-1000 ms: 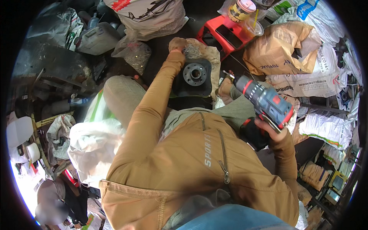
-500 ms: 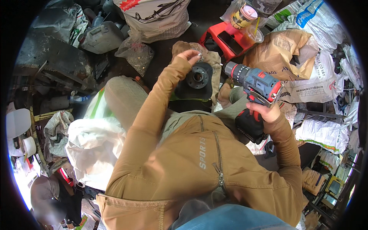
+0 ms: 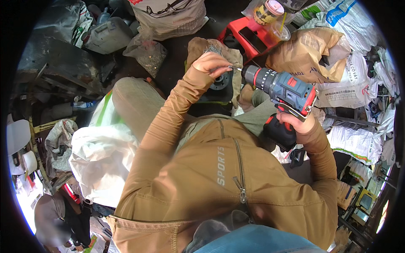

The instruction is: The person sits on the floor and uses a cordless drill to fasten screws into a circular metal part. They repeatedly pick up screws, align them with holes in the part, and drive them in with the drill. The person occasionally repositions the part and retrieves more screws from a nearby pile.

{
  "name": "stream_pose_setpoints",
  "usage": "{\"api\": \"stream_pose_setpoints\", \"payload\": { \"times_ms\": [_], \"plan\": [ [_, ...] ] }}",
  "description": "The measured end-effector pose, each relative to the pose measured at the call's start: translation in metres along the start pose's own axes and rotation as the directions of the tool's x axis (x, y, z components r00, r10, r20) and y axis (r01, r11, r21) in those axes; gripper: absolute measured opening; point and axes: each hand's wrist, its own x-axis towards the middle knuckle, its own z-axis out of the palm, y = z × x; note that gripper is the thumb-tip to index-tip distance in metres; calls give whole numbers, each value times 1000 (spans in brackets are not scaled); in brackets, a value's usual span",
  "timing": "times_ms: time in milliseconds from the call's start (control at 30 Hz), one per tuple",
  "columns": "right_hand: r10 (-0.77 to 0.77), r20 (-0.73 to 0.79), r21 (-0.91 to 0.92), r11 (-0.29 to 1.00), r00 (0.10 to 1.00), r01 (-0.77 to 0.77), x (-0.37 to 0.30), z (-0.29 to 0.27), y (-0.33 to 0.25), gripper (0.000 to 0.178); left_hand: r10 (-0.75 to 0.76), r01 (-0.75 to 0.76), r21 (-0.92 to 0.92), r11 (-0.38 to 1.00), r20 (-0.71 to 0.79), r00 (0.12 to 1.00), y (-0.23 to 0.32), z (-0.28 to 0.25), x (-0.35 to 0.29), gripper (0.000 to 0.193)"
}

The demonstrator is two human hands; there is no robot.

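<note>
My right hand [image 3: 297, 122] grips a blue, black and red cordless drill [image 3: 291, 86] by its handle, its chuck aimed left. A thin bit [image 3: 237, 68] sticks out of the chuck. My left hand [image 3: 211, 65] is closed in a pinch on a small silvery screw [image 3: 230, 66], held right at the bit's tip; the fingers partly hide it. Below that hand a dark round metal hub [image 3: 221, 82] with holes lies between my legs, partly covered by the fingers. A heap of thin metal pieces [image 3: 214, 49] sits just beyond, on a brown cloth [image 3: 196, 47].
A red stool [image 3: 249, 42] at the far right carries a phone [image 3: 252, 39], a paper cup [image 3: 268, 12] and a plastic cup [image 3: 280, 32]. Paper and woven sacks [image 3: 308, 52] crowd the right. Left are a grey jerrycan [image 3: 107, 36] and a white bag [image 3: 103, 162]. Another person [image 3: 52, 215] is at lower left.
My left hand has come down and right with the screw, and the drill has moved left and slightly up, so the bit now meets the screw.
</note>
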Motion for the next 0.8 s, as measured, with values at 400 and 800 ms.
{"api": "stream_pose_setpoints", "payload": {
  "times_ms": [400, 800],
  "plan": [
    [-41, 137, -483, 870, 990, 103, 15, -15, -12, 40, 122, -134, 169, 976, 82, 989, -7, -1, -9, 21],
    [316, 118, -307, 913, 941, -268, 109, 9, -32, 26, -956, 365, 902, 230, 138, 259, -42, 12, -73, 125]
  ]
}}
